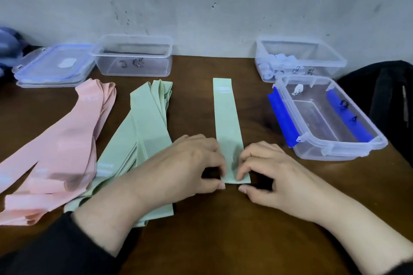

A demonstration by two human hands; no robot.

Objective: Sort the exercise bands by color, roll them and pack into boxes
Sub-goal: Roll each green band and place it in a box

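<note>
Three clear boxes were open on the brown table point(223, 241): one far left point(134, 59), one far right point(299, 58) holding pale rolls, one nearer right with blue clips point(324, 118). Stacked lids point(53, 66) lay far left. A pink band pile point(55, 140) and a green band pile point(143, 131) lay fanned beside each other. One single green band point(228, 123) lay flat, centre. Left hand point(185, 167) and right hand point(272, 172), palms down with fingers curled, each pinched its near end.
</note>
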